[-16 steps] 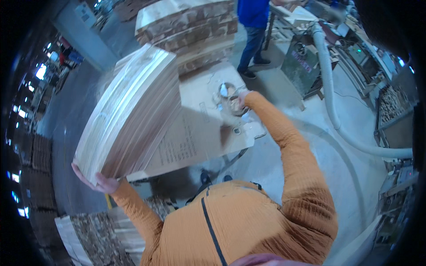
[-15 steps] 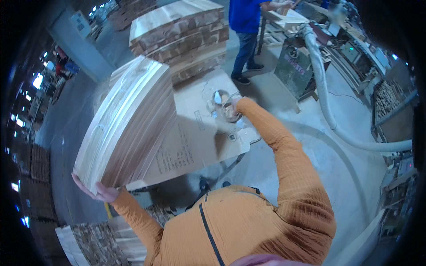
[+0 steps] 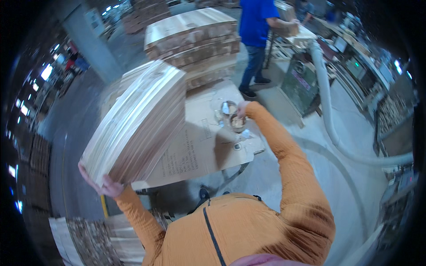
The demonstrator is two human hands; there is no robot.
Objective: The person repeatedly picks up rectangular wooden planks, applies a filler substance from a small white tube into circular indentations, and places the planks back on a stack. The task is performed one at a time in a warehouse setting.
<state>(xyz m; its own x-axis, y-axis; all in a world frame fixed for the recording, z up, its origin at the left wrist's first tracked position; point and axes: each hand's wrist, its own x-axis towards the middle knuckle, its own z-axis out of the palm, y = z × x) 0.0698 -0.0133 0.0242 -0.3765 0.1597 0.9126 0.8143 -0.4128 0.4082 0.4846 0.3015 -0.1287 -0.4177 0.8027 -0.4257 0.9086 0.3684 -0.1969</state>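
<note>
A tall stack of curved wooden boards (image 3: 133, 119) with pale, streaked top faces stands on a cardboard-covered surface (image 3: 195, 155). My left hand (image 3: 108, 186) grips the near end of the top board, its thumb on one side and its fingers along the other. At arm's length, my right hand (image 3: 242, 109) is over a round container (image 3: 238, 124) holding pale brownish stuff. Its fingers are closed, and what they hold is too small to make out. Beside that container sits a second round one (image 3: 228, 107) with something whitish in it.
Behind stands another stack of curved boards (image 3: 191, 44). A person in a blue shirt (image 3: 257, 26) works at a machine (image 3: 301, 84) to the far right. A thick pale hose (image 3: 326, 97) runs down across the floor. More stacked wood (image 3: 93, 239) lies at lower left.
The view has shifted, so the scene sits lower and further right. The left hand stays at the board's end, the right hand at the container. The person in blue now handles a wooden piece.
</note>
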